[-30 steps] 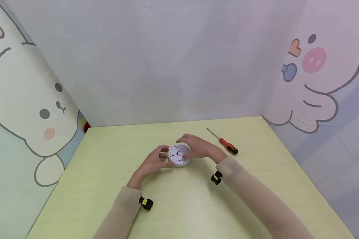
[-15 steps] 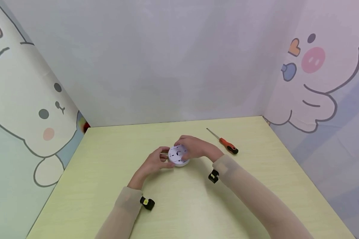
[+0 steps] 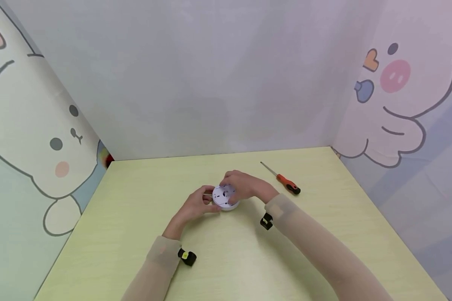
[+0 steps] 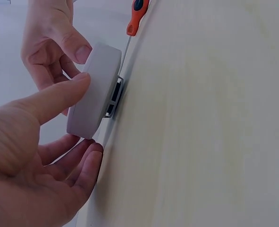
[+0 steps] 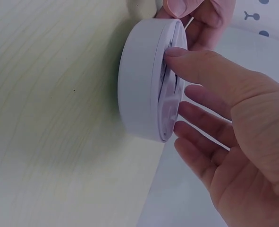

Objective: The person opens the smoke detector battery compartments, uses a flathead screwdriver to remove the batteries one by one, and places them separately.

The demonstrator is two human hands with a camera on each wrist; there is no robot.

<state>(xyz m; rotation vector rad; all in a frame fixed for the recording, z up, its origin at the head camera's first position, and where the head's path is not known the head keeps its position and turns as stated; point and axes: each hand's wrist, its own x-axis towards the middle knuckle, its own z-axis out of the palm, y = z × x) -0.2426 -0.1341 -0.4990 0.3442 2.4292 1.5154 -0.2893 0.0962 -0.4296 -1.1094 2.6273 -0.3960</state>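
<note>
Thumb and fingers of the left hand (image 3: 194, 206) curl round a white disc (image 3: 222, 195), midway between the desk's (image 3: 147, 179) side edges. I see the right hand (image 3: 247, 186) clamped on it too, thumb on its face, while an orange screwdriver (image 3: 286, 182) lies toward the desk's far right corner.

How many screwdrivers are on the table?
1: the screwdriver lies on the table, right of the disc and slightly farther back. No other shows, and none seems hidden.
</note>
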